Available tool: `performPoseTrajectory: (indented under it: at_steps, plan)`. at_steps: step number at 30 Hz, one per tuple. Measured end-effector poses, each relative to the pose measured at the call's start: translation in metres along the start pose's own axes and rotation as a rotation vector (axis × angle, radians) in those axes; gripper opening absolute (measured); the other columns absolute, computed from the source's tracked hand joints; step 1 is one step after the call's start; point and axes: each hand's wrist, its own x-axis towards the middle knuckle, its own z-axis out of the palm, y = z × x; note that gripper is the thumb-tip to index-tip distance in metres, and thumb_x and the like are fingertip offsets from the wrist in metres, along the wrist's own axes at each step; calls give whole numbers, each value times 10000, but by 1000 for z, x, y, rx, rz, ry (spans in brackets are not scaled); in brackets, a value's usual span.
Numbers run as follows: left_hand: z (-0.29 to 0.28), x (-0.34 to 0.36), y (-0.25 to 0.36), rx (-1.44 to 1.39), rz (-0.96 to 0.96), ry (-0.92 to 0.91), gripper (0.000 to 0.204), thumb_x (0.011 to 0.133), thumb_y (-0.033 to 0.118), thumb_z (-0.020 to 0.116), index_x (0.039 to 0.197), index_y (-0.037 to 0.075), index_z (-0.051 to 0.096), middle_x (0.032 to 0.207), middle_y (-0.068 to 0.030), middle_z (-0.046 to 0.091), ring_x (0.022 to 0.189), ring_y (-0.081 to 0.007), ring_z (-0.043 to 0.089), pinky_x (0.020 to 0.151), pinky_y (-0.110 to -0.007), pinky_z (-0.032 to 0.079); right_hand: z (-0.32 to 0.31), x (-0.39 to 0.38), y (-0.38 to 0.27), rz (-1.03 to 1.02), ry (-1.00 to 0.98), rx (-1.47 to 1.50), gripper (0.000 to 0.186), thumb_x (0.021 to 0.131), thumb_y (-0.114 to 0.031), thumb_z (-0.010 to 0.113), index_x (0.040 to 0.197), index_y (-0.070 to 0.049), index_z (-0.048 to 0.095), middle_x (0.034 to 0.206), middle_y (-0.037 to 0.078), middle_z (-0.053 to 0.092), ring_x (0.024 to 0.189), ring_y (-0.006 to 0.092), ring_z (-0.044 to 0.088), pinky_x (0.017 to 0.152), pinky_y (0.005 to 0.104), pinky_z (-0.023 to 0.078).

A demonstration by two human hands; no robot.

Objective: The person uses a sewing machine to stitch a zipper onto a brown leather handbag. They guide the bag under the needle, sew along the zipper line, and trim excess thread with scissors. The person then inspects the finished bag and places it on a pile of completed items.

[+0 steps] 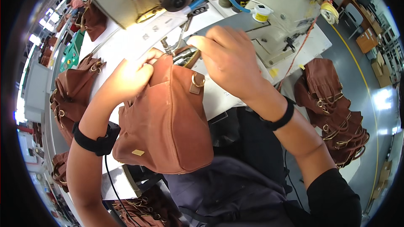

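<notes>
Brown bag (147,128) tilts up over the near edge of the white table (219,101), above the dark apron (227,189), its rim close by the foot (168,48) of the sewing machine (280,23), and the left hand (135,75) pinches that rim between thumb and fingers. The right hand (229,61), fingers curled, is beside the zip (192,59) and above the metal ring (198,80); blur hides whether it grips anything. More bags lie to the left (75,90), to the right (326,80) and below (145,210).
</notes>
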Motion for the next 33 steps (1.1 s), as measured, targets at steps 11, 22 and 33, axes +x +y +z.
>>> performPoseTrajectory:
  at_steps: [11, 22, 33]
  plan:
    - [13, 6, -18, -439, 1, -5, 254, 1090, 323, 591, 1104, 84, 675, 984, 70, 615, 903, -43, 532, 862, -236, 457, 43, 1, 13, 174, 201, 105, 114, 882, -95, 647, 975, -116, 711, 908, 26, 646, 935, 251, 613, 925, 408, 389]
    - [22, 14, -28, -445, 26, 40, 242, 1068, 260, 610, 967, 46, 659, 935, 59, 573, 869, -75, 489, 819, -257, 420, 60, 0, 8, 154, 304, -93, 427, 711, -464, 832, 869, -83, 720, 904, 47, 650, 955, 236, 613, 1036, 473, 341]
    - [25, 11, -44, -447, -17, 83, 293, 1090, 283, 588, 871, 87, 579, 837, 83, 513, 792, -36, 427, 727, -227, 396, -12, -65, -12, 598, 80, 660, 335, 924, -316, 774, 1100, -38, 710, 1041, 90, 708, 965, 233, 666, 859, 376, 517]
